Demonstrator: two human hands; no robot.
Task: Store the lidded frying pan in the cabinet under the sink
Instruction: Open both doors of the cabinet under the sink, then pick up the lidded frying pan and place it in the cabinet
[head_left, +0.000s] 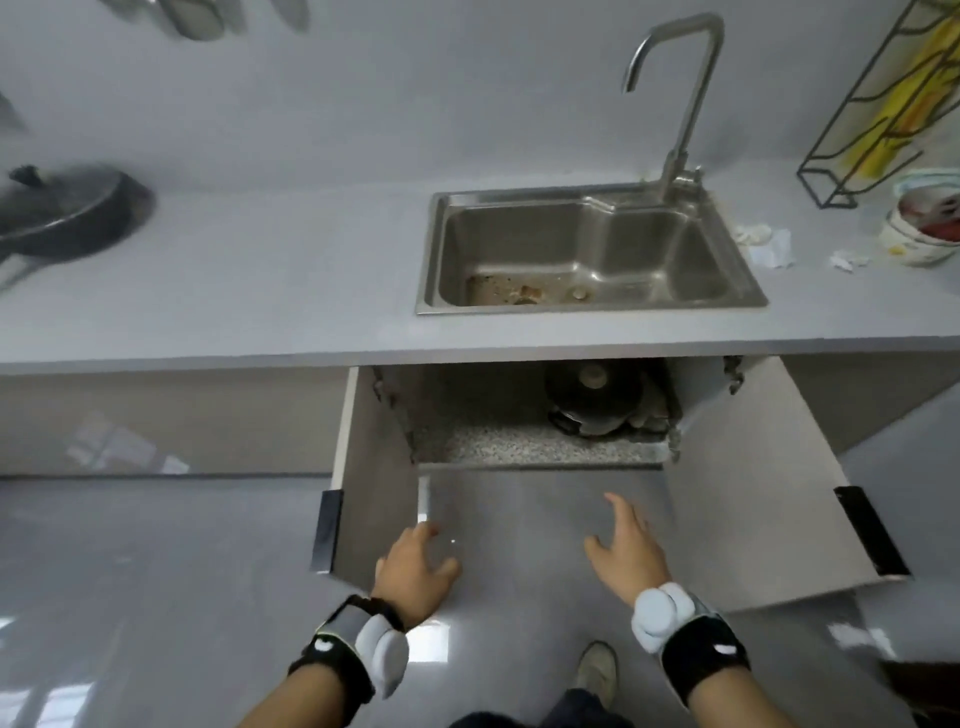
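Note:
A black frying pan with a glass lid sits on the grey counter at the far left, its handle pointing off the left edge. The cabinet under the sink stands with both doors swung wide; its speckled floor shows inside. My left hand and my right hand hover low in front of the cabinet, fingers spread, holding nothing. The left hand is close to the left door; the right door is well to the right of my right hand.
A dark round pot with a lid stands at the back right inside the cabinet. A steel sink with a tall tap sits above. At the right are a wire rack, stacked bowls and paper scraps. My shoe rests on the glossy floor.

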